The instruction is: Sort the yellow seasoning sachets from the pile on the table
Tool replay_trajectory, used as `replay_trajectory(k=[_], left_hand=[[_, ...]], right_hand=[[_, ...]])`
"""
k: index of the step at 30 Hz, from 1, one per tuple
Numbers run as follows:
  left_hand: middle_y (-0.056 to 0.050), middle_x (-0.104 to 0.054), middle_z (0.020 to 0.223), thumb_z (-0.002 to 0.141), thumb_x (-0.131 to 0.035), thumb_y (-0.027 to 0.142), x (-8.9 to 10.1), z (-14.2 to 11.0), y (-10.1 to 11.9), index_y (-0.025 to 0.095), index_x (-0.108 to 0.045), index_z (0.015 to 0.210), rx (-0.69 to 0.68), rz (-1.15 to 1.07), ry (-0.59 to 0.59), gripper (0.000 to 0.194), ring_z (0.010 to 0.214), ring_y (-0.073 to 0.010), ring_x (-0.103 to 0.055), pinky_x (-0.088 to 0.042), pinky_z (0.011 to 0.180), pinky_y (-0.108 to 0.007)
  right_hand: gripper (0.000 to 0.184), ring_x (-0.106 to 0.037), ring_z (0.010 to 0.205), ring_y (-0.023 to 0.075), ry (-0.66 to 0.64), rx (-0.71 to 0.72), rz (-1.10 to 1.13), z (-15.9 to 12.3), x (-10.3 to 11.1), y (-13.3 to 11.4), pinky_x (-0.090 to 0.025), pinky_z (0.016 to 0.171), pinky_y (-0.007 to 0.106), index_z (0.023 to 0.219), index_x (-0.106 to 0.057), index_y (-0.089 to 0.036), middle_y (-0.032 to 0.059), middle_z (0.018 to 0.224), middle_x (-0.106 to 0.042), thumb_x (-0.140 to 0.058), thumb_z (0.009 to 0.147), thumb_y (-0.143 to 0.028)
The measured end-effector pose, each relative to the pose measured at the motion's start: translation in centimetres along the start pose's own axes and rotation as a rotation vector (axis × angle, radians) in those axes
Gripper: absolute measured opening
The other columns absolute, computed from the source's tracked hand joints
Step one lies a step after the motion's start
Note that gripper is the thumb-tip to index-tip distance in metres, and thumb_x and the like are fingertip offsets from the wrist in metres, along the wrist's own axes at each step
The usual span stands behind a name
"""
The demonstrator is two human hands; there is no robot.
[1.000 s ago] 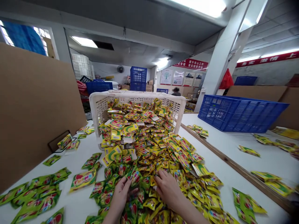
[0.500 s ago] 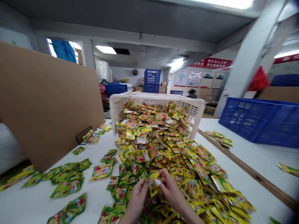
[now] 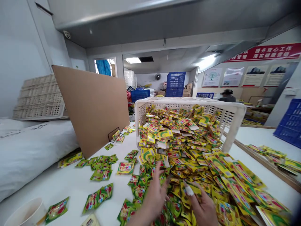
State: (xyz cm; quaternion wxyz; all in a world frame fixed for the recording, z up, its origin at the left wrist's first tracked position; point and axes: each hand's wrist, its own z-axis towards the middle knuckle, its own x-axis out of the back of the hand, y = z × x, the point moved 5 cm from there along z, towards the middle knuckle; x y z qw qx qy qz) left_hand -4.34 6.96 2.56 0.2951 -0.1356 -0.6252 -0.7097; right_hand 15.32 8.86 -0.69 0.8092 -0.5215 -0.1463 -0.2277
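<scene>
My left hand (image 3: 155,190) is open, fingers apart and slightly blurred, over the green packets (image 3: 139,191) at the pile's left. My right hand (image 3: 202,202), with a white wrap on its thumb, is closed at a yellow packet (image 3: 183,192); the fingers partly hide the grip. Small yellow packets (image 3: 227,213) lie heaped around this hand. Flat yellow boxes (image 3: 217,163) spill toward me from a white plastic basket (image 3: 232,138) lying on its side.
Green packets (image 3: 101,169) and one yellow box (image 3: 125,168) lie on the white table (image 3: 77,191) at left. A cardboard sheet (image 3: 94,110) stands behind them. A cup (image 3: 28,213) is at the near left, a wooden strip (image 3: 265,166) at right. A person (image 3: 227,96) sits beyond.
The view has swung left, bringing the cup and a white sack into sight. My hands, together at a yellow packet before, are now apart; the left has opened and moved to the green packets.
</scene>
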Motion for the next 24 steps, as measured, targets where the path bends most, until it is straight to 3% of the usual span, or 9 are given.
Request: replay_trajectory(k=[3,6,8,10,13,16,19,21,24], left_hand=[[-0.015,-0.047,0.123,0.085,-0.032,0.047,6.2,3.2,-4.2,0.013,-0.041,0.122,0.100,0.272,0.215,0.051,0.111,-0.0309,-0.045,-0.036,0.094,-0.041],[-0.033,-0.040,0.118,0.076,-0.047,0.041,11.3,4.9,-10.2,-0.005,-0.049,0.106,0.328,0.463,0.371,0.055,0.118,-0.0469,-0.029,-0.025,0.094,-0.059],[-0.034,-0.044,0.112,0.069,-0.054,0.040,12.8,5.3,-13.1,-0.002,-0.058,0.087,0.416,0.513,0.377,0.046,0.117,-0.0509,-0.027,-0.025,0.090,-0.063],[-0.028,-0.048,0.111,0.069,-0.055,0.039,13.1,5.4,-14.2,0.007,-0.060,0.076,0.406,0.524,0.353,0.034,0.119,-0.0499,-0.025,-0.025,0.090,-0.064],[-0.019,-0.048,0.116,0.074,-0.047,0.036,11.9,5.6,-11.8,0.015,-0.058,0.076,0.193,0.500,0.285,0.024,0.123,-0.0387,-0.026,-0.026,0.098,-0.055],[-0.011,-0.045,0.122,0.081,-0.037,0.036,9.3,5.0,-5.8,0.019,-0.054,0.079,-0.124,0.432,0.161,0.024,0.125,-0.0230,-0.030,-0.028,0.103,-0.036],[-0.004,-0.034,0.135,0.085,-0.033,0.040,5.4,3.2,0.1,0.023,-0.054,0.078,-0.407,0.280,-0.041,0.028,0.126,-0.0212,-0.029,-0.031,0.103,-0.035],[-0.002,-0.033,0.138,0.083,-0.039,0.043,3.0,1.9,2.3,0.025,-0.056,0.078,-0.461,0.121,-0.131,0.025,0.125,-0.0250,-0.032,-0.031,0.103,-0.039],[-0.002,-0.045,0.129,0.072,-0.054,0.051,1.0,1.3,2.3,0.032,-0.055,0.090,-0.323,-0.237,0.016,0.026,0.120,-0.0300,-0.039,-0.039,0.097,-0.043]], right_hand=[[0.045,-0.058,0.052,0.0208,-0.042,0.017,-0.261,1.2,1.6,1.1,-0.041,0.048,0.026,0.097,-0.060,-0.017,0.0047,0.054,-0.062,-0.039,0.080,-0.052],[0.034,-0.063,0.063,0.0220,-0.169,0.020,-0.440,1.8,1.6,1.9,-0.041,0.051,0.025,0.092,-0.062,-0.018,0.0096,0.069,-0.068,-0.043,0.079,-0.044],[0.031,-0.063,0.065,0.0215,-0.207,-0.018,-0.470,1.9,1.6,2.2,-0.041,0.053,0.025,0.095,-0.060,-0.017,0.0099,0.071,-0.068,-0.044,0.080,-0.038],[0.032,-0.063,0.067,0.0221,-0.181,-0.072,-0.416,2.0,2.0,2.1,-0.042,0.056,0.026,0.098,-0.058,-0.016,0.0104,0.072,-0.067,-0.042,0.080,-0.036],[0.038,-0.061,0.077,0.0229,-0.151,-0.144,-0.100,1.9,2.3,1.4,-0.046,0.064,0.028,0.098,-0.058,-0.013,0.0129,0.085,-0.066,-0.041,0.079,-0.041],[0.047,-0.054,0.104,0.0228,-0.201,-0.134,0.380,1.3,1.1,-0.4,-0.046,0.079,0.029,0.111,-0.053,-0.017,0.0119,0.118,-0.056,-0.048,0.076,-0.047],[0.057,-0.045,0.116,0.0252,-0.258,-0.164,0.615,0.0,-0.8,-1.9,-0.040,0.092,0.035,0.115,-0.053,-0.019,0.0088,0.125,-0.051,-0.059,0.068,-0.053],[0.054,-0.053,0.106,0.0264,-0.271,-0.218,0.657,-0.8,-1.6,-2.4,-0.042,0.090,0.036,0.105,-0.059,-0.018,0.0082,0.112,-0.060,-0.063,0.065,-0.054],[0.038,-0.061,0.085,0.0204,-0.239,-0.190,0.641,-0.9,-1.3,-3.1,-0.050,0.075,0.033,0.098,-0.058,-0.016,0.0051,0.096,-0.064,-0.058,0.075,-0.046]])
